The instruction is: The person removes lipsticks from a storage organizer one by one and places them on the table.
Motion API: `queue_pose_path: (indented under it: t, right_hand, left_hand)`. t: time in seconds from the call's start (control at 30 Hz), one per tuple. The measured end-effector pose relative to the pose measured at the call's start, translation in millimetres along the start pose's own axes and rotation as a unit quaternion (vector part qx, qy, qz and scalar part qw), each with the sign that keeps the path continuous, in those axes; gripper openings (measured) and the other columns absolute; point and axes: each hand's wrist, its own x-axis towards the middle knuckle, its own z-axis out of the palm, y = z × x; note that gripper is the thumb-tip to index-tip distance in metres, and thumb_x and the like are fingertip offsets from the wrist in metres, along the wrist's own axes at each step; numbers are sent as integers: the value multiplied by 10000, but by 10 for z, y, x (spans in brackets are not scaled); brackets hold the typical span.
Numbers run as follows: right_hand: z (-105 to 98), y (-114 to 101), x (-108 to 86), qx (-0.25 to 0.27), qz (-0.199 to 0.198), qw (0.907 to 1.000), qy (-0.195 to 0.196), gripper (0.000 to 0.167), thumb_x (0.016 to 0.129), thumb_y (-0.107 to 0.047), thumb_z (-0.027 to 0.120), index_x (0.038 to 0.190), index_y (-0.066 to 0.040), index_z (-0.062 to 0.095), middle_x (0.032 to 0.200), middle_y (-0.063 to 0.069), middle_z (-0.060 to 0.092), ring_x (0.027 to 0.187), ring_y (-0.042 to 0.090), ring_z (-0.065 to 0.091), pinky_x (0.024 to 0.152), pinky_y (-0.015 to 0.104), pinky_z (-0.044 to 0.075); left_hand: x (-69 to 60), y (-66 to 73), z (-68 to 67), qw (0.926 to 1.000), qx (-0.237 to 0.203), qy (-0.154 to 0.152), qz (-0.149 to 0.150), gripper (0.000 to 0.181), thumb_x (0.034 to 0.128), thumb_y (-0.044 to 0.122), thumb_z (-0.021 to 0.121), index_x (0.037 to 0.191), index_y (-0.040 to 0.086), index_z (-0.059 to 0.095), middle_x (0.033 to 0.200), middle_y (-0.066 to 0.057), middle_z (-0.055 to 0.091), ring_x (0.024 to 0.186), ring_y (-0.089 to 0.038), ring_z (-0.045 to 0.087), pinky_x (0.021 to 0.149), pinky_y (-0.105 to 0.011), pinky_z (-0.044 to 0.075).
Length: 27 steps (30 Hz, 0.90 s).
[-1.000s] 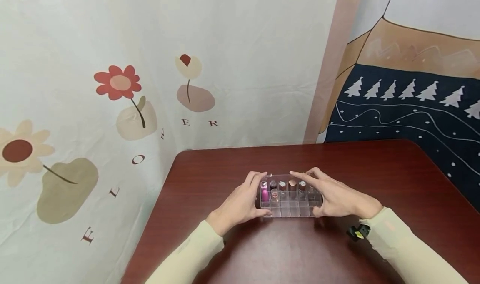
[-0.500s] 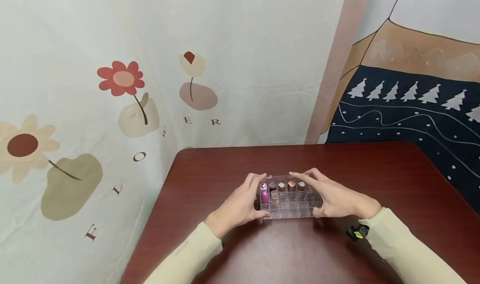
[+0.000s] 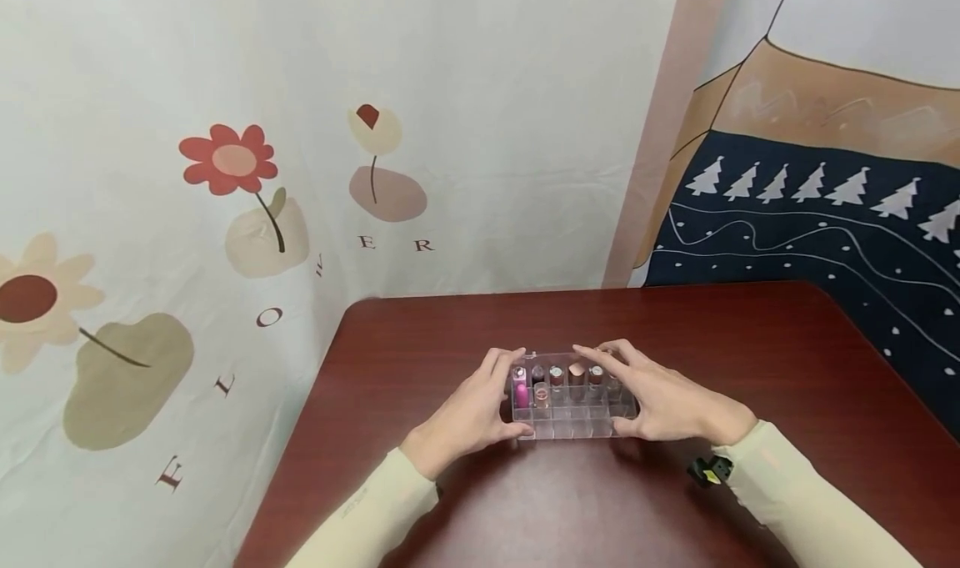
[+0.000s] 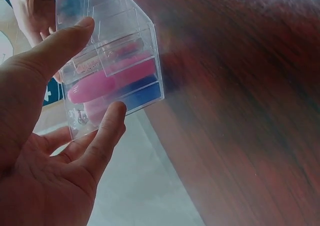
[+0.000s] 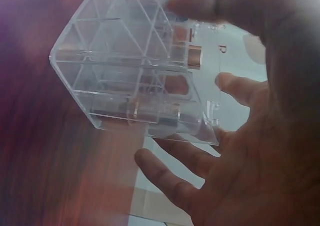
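On my feed, floral wall cloth (image 3: 510, 134) beyond both hands and well out left of the left one; tree-print cloth (image 3: 810, 234) beyond the right. Both slid slightly across the head view over the last second, along with everything else, so I put that down to the head camera. Red-brown table (image 3: 570, 501) under the hands, same slide. Left sleeve (image 3: 375, 510) and right sleeve (image 3: 802, 485) run back from the wrists, no clear move against the table.

Left hand (image 3: 468, 409): grasping the left end of the clear organizer (image 3: 572, 429), thumb at the front, fingers toward the back. Right hand (image 3: 675, 399): grasping the right end, thumb low at the front, fingers over the back. Neither has released; I see no real change in either grip. Organizer is between the two hands, as it was. Resting on the table or just off it: can't tell. For the work in hand I judge this a steady two-handed hold, no new step to log.

Black wrist device (image 3: 708, 471) behind the right hand, by the cuff.

Tubes haven't switched slots. Copper-brown tube (image 3: 576, 374) in the back row, near the right fingertips; magenta tube (image 3: 522, 395) one row forward, just beside the left hand; clear tube (image 3: 542, 396) next along, away from that hand.
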Motion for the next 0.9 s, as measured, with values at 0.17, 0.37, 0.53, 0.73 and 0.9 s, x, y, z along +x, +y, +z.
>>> queue_pose_path:
  t: [0.17, 0.37, 0.53, 0.73, 0.9]
  right_hand:
    - [57, 13, -14, -427, -186, 9978, 469, 1005, 943, -400, 944, 1808, -347, 434, 1657, 100, 568, 1407, 325, 667, 1031, 597, 665]
    - [83, -16, 33, -806, -508, 9909, 950, 933, 947, -411, 937, 1770, -300, 512, 1665, 53, 596, 1424, 289, 645, 1119, 607, 626]
    - [134, -68, 85, -943, -847, 9839, 1263, 820, 949, -325, 938, 1695, -220, 614, 1598, 67, 651, 1419, 293, 653, 1137, 588, 608]
    - [185, -156, 141, -1022, -1029, 9772, 1550, 721, 957, -304, 942, 1620, -185, 686, 1550, 67, 687, 1420, 302, 659, 1158, 599, 581]
    - [236, -243, 193, -990, -1114, 9770, 1524, 688, 960, -305, 950, 1592, -181, 709, 1515, 40, 696, 1346, 247, 676, 1078, 522, 624]
  left_hand:
    - [14, 24, 15, 10000, -18, 6, -24, 1194, 852, 281, 1079, 1771, 25, 361, 1575, -179, 551, 1010, -203, 773, 1017, -323, 695]
    - [39, 38, 19, 10000, 59, -46, -54, 1229, 854, 246, 1077, 1810, 62, 327, 1533, -165, 548, 910, -149, 660, 934, -298, 668]
    - [40, 37, 14, 10000, 31, 22, -8, 1187, 832, 232, 1090, 1768, 37, 386, 1490, -170, 556, 844, -126, 625, 889, -306, 658]
    - [44, 35, 8, 9998, -77, -56, -153, 1184, 837, 222, 1085, 1774, 63, 378, 1503, -158, 542, 905, -153, 690, 926, -339, 676]
    - [40, 29, 16, 9997, -122, -70, -207, 1186, 828, 199, 1088, 1768, 58, 378, 1505, -157, 537, 943, -161, 721, 941, -357, 687]
